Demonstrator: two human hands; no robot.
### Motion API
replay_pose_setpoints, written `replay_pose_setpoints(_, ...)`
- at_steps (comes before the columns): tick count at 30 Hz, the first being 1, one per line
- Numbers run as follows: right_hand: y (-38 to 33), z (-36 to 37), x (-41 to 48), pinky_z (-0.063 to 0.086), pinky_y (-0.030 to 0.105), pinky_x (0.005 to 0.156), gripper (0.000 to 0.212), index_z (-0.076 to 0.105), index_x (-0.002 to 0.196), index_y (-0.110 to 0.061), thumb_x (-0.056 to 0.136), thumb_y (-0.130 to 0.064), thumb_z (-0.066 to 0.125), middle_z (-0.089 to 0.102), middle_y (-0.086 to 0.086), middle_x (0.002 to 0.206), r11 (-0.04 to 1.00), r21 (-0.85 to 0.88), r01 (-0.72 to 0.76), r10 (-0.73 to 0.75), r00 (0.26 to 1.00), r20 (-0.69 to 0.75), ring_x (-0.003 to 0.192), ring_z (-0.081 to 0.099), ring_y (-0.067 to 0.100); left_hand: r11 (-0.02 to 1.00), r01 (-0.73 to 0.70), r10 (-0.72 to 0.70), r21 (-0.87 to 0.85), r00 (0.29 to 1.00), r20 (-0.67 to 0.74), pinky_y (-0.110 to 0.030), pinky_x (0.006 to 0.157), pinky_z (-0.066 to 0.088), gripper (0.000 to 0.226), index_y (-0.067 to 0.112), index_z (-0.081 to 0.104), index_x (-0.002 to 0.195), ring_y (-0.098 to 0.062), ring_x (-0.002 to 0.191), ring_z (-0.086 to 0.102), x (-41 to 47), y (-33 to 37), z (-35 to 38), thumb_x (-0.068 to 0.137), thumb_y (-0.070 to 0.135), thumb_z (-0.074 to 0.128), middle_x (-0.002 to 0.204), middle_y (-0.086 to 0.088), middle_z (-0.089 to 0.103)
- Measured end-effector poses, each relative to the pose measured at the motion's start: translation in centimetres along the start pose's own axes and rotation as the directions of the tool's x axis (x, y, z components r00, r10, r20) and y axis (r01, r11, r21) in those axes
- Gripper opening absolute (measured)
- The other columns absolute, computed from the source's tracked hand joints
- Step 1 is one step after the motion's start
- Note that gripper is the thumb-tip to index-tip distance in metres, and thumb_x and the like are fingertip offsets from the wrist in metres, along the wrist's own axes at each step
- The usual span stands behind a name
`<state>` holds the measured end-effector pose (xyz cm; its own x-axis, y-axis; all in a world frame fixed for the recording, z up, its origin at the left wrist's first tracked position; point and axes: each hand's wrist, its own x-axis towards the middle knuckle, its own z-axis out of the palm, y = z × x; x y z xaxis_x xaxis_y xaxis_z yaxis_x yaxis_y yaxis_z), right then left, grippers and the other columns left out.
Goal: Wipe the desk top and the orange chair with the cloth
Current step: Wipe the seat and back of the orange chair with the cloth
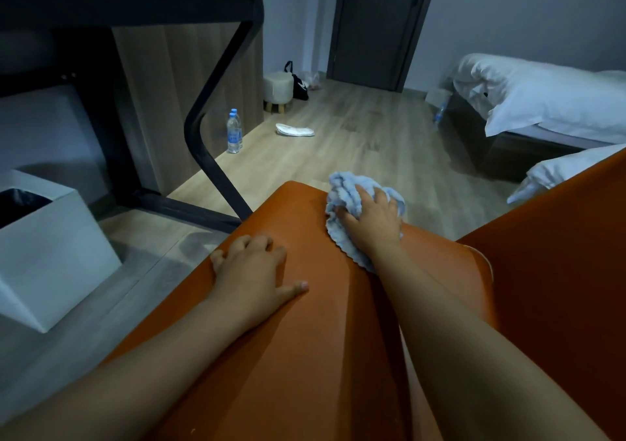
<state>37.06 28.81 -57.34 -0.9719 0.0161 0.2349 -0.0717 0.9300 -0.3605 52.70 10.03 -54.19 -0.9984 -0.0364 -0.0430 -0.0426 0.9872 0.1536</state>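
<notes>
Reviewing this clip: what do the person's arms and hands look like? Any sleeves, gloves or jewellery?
The forearms are bare up to the frame edge, and no sleeve shows. The left hand and right hand wear no gloves. No ring, watch or bracelet is visible.

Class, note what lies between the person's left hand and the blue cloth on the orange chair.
Head view: only the bare seat of the orange chair lies between the left hand and the cloth, which the right hand grips.
</notes>
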Motion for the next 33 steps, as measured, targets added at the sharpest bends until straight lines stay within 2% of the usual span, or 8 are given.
replay_pose_setpoints(10, -5.6, 3.5, 4.5, 0.031, 0.048, 0.109, 0.072, 0.043, 0.138, -0.037, 0.078, -0.071, 0.024, 0.045, 0.006, 0.142, 0.958, 0.04, 0.285, -0.286, 0.958, 0.019, 0.133, 0.037, 0.027, 1.0, -0.002, 0.002, 0.005, 1.0, -0.006, -0.052, 0.112, 0.02, 0.072, 0.04, 0.034, 0.143, -0.023, 0.142, 0.016, 0.0, -0.1, 0.1, 0.081, 0.077, 0.039, 0.153, 0.007, 0.022)
replay_pose_setpoints(15, -7.8, 4.1, 6.5, 0.033, 0.049, 0.107, 0.077, 0.048, 0.133, -0.037, 0.068, -0.072, 0.024, 0.045, 0.002, 0.143, 0.934, 0.064, 0.352, -0.357, 0.909, 0.213, 0.134, 0.034, 0.025, 1.0, 0.002, -0.002, 0.013, 1.0, 0.017, -0.053, 0.111, 0.021, 0.073, 0.039, 0.036, 0.143, -0.024, 0.141, 0.017, 0.3, 0.1, 0.0, 0.08, 0.076, 0.043, 0.152, 0.007, 0.023)
replay_pose_setpoints(18, -8.8, 3.3, 6.3, 0.041, 0.046, 0.1, 0.058, 0.06, 0.121, -0.027, 0.077, -0.06, 0.04, 0.055, 0.007, 0.129, 0.899, 0.056, 0.434, -0.434, 0.87, 0.234, 0.124, 0.045, 0.027, 1.0, 0.003, -0.003, 0.016, 1.0, 0.031, -0.053, 0.111, 0.021, 0.072, 0.039, 0.037, 0.142, -0.025, 0.142, 0.016, 0.2, 0.2, -0.1, 0.08, 0.075, 0.043, 0.152, 0.006, 0.022)
replay_pose_setpoints(20, -9.2, 3.1, 5.6, 0.044, 0.044, 0.096, 0.04, 0.065, 0.114, -0.016, 0.087, -0.041, 0.048, 0.06, 0.009, 0.121, 0.865, 0.063, 0.498, -0.501, 0.851, 0.155, 0.118, 0.051, 0.027, 1.0, 0.008, -0.008, 0.015, 0.999, 0.038, -0.053, 0.11, 0.021, 0.072, 0.039, 0.037, 0.142, -0.025, 0.141, 0.016, 0.3, 0.2, -0.3, 0.08, 0.075, 0.044, 0.152, 0.006, 0.022)
replay_pose_setpoints(21, -9.1, 3.0, 5.1, 0.045, 0.044, 0.094, 0.041, 0.065, 0.114, -0.014, 0.088, -0.038, 0.045, 0.061, 0.01, 0.119, 0.855, 0.105, 0.508, -0.517, 0.849, 0.105, 0.116, 0.052, 0.028, 1.0, 0.01, -0.011, 0.015, 0.999, 0.046, -0.053, 0.11, 0.022, 0.072, 0.04, 0.037, 0.142, -0.025, 0.141, 0.016, 0.4, 0.3, -0.3, 0.08, 0.075, 0.045, 0.152, 0.006, 0.022)
replay_pose_setpoints(23, -8.8, 2.4, 4.3, 0.046, 0.044, 0.092, 0.042, 0.067, 0.112, -0.015, 0.087, -0.035, 0.04, 0.063, 0.009, 0.116, 0.846, 0.28, 0.453, -0.473, 0.881, 0.005, 0.112, 0.054, 0.027, 1.0, 0.014, -0.015, 0.018, 0.999, 0.052, -0.053, 0.11, 0.021, 0.072, 0.039, 0.037, 0.142, -0.025, 0.141, 0.016, 0.4, 0.4, -0.4, 0.08, 0.074, 0.045, 0.152, 0.006, 0.022)
replay_pose_setpoints(26, -8.0, 0.5, 3.6, 0.049, 0.041, 0.088, 0.026, 0.07, 0.104, -0.021, 0.088, -0.029, 0.052, 0.06, 0.002, 0.114, 0.805, 0.522, 0.282, -0.279, 0.956, -0.087, 0.104, 0.057, 0.022, 0.999, 0.025, -0.026, 0.02, 0.998, 0.057, -0.053, 0.111, 0.018, 0.071, 0.039, 0.034, 0.144, -0.026, 0.142, 0.014, 0.1, 0.5, -0.3, 0.082, 0.072, 0.044, 0.153, 0.005, 0.021)
replay_pose_setpoints(33, -3.9, -6.2, -0.9, 0.043, 0.028, 0.081, 0.015, 0.068, 0.101, -0.025, 0.091, -0.025, 0.057, 0.056, -0.009, 0.105, 0.802, 0.529, 0.277, -0.209, 0.96, -0.187, 0.1, 0.057, 0.014, 0.999, 0.033, -0.033, 0.003, 0.995, 0.095, -0.056, 0.111, 0.018, 0.07, 0.036, 0.039, 0.142, -0.028, 0.143, 0.017, -0.2, 0.8, -0.9, 0.082, 0.072, 0.046, 0.152, 0.003, 0.025)
